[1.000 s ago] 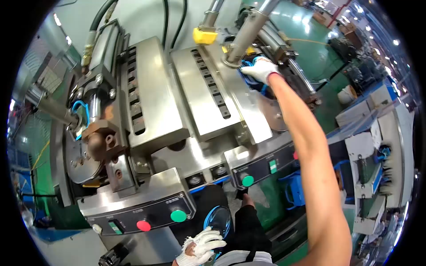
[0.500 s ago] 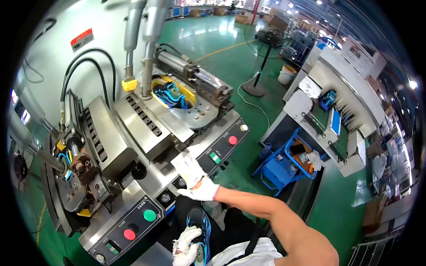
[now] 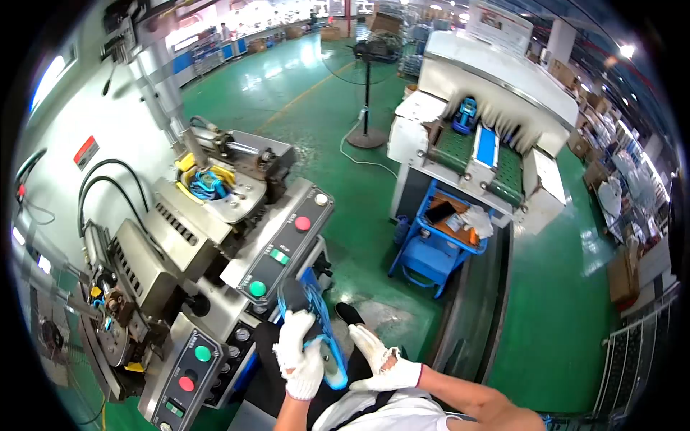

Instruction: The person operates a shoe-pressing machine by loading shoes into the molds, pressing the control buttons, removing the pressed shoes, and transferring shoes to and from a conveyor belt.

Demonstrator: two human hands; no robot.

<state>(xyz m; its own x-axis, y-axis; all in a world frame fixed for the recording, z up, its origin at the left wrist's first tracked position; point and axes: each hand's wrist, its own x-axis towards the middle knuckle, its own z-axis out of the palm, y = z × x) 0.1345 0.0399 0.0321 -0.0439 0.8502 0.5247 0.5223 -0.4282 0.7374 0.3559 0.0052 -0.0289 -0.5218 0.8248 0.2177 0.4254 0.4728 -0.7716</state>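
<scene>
My left hand [image 3: 298, 359], in a white knit glove, is closed around a dark shoe [image 3: 332, 353] with bright blue edging. The shoe is over my lap, close to the front of the machine. To the right of the shoe is my right hand [image 3: 381, 363], its gloved fingers stretched out and holding nothing. That glove is frayed, with an opening near the thumb. Another blue-trimmed shoe [image 3: 208, 185] sits in the yellow-edged clamp of the machine [image 3: 180, 223] on the left.
Control panels [image 3: 284, 241] with coloured buttons line the machine's front. A blue cart [image 3: 429, 260] carries a phone and plastic bags. Behind it stands a conveyor [image 3: 454, 152] with a blue shoe [image 3: 465, 115] on its belt. A fan [image 3: 368, 136] stands on the green floor.
My head view has turned right, towards the conveyor. My right hand has come away from the machine's front to beside the shoe. My left hand has lifted the shoe higher.
</scene>
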